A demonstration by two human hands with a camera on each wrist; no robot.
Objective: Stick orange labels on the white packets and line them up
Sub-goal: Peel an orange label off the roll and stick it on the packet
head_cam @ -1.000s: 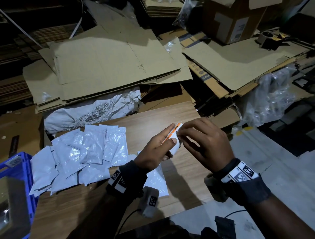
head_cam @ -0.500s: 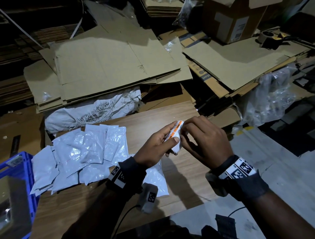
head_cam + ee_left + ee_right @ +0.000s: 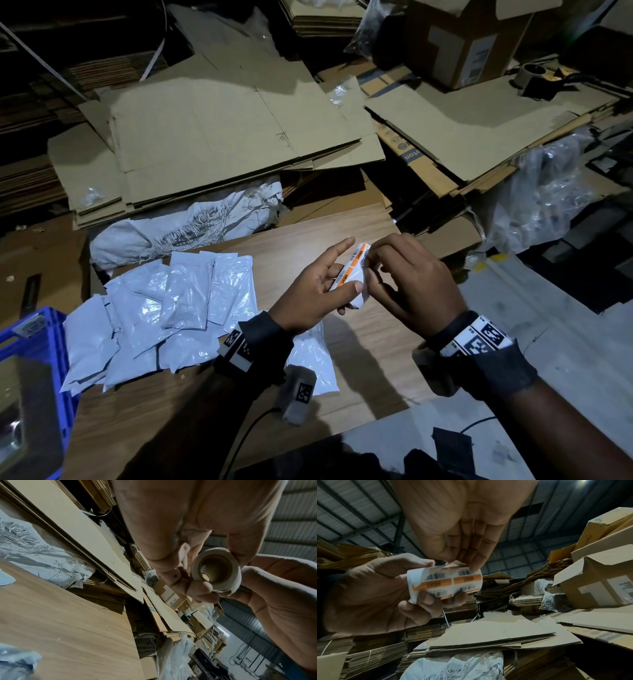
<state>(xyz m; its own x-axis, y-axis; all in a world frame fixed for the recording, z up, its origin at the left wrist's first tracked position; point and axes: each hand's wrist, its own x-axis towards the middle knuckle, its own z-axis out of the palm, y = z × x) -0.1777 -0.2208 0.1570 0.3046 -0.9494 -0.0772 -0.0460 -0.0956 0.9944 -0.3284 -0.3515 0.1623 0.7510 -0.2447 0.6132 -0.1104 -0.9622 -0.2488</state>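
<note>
My left hand [image 3: 317,286] grips a small roll of orange labels [image 3: 356,270] above the wooden table [image 3: 363,346], thumb on its near side and index finger stretched out. The right hand [image 3: 409,275] meets the roll's top end. In the right wrist view its fingertips [image 3: 471,561] pinch the lifted edge of an orange label [image 3: 453,563] on the roll [image 3: 447,582]. The left wrist view shows the roll's hollow end [image 3: 195,566]. A loose heap of white packets [image 3: 164,308] lies left of the hands, and one more packet [image 3: 315,359] lies under my left wrist.
A blue crate [image 3: 30,342] stands at the table's left edge. Behind the table lie a white woven sack [image 3: 178,233], flattened cardboard [image 3: 222,130] and a clear plastic bag [image 3: 541,195]. A cardboard box [image 3: 469,44] and a tape roll [image 3: 534,73] sit far right.
Both hands have drifted slightly away from me with the roll. My left index finger has straightened off the roll, and the right fingertips have worked up to its top edge.
</note>
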